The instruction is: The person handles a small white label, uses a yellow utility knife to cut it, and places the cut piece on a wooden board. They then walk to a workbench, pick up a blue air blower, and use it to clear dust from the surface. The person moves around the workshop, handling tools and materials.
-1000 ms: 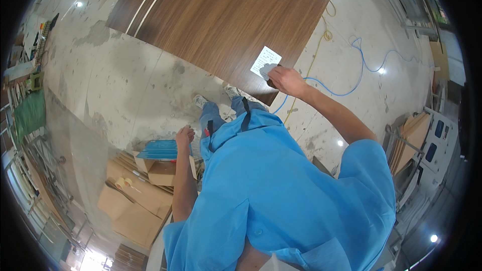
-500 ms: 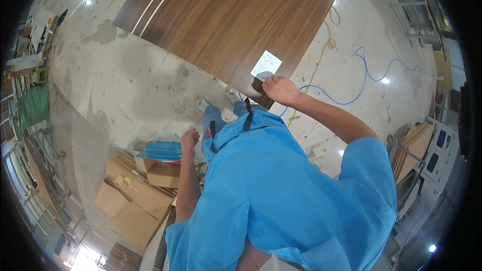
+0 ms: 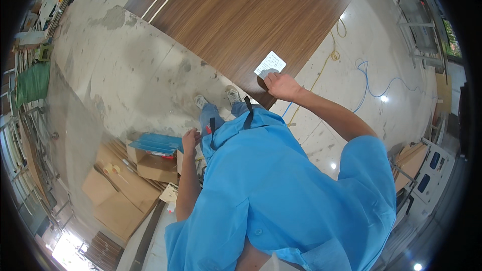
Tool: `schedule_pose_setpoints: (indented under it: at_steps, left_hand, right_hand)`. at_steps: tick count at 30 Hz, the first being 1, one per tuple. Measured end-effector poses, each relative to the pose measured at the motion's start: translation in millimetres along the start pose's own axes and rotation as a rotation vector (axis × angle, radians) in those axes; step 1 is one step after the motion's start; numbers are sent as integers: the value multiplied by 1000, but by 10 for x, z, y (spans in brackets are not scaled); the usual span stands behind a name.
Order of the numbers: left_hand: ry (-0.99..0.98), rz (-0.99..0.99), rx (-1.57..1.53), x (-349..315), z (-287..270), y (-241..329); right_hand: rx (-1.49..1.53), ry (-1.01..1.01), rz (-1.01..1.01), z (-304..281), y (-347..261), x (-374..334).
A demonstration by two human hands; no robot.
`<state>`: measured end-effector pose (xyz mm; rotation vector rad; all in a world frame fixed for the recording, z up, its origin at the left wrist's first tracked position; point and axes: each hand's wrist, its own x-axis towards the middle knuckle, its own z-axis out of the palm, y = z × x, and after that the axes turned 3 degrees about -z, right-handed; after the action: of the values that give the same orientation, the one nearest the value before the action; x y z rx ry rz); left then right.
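Note:
A large dark wood-grain panel [image 3: 241, 15] lies flat on the concrete floor. Near its closest corner is a white paper label [image 3: 272, 61]. My right hand [image 3: 282, 86] reaches out to that corner and presses a small pale wad, seemingly a cloth [image 3: 267, 74], against the label's lower edge. My left hand [image 3: 190, 138] hangs by my thigh with its fingers curled and nothing in them, just above a cardboard box [image 3: 155, 165]. My blue shirt fills the lower middle of the view.
The cardboard box holds blue sheets [image 3: 156, 143]; flattened cardboard [image 3: 118, 198] with tape rolls lies beside it. A blue cable [image 3: 369, 88] and a yellow cable [image 3: 329, 57] run over the floor right of the panel. A green bag [image 3: 32, 83] and racks stand at the left.
My right hand has slid slightly along the label's lower edge with the pale wad. My head has shifted, so the panel sits higher in view. The left hand has barely moved.

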<state>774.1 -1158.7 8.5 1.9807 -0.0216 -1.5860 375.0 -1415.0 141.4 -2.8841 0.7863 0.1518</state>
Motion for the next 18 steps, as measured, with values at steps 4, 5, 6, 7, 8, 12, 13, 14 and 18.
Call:
schedule_pose_setpoints:
  at_steps: [4, 5, 6, 7, 8, 12, 13, 14, 18]
  left_hand:
    - [21, -10, -8, -20, -14, -76]
    - [39, -49, -30, -22, -19, -80]
    - [20, -17, -14, -24, -23, -82]
    - [17, -14, -12, -25, -26, -76]
    - [29, -41, -31, -27, -26, -69]
    - [9, -4, -1, -31, 2, -16]
    - [3, -1, 1, -32, 13, 0]
    - [10, -25, -14, -32, 23, 18]
    - [-34, 12, -17, -20, 38, 91]
  right_hand:
    - [205, 41, 114, -30, 97, -42]
    - [237, 41, 150, -45, 109, -61]
    - [272, 57, 147, -59, 109, -85]
    - [300, 76, 150, -72, 104, -110]
    - [324, 108, 155, -82, 91, -133]
    - [200, 96, 93, -85, 17, -184]
    - [176, 129, 88, -76, 3, -183]
    - [151, 163, 81, -67, -7, -177]
    - [68, 99, 64, 0, -22, -149]
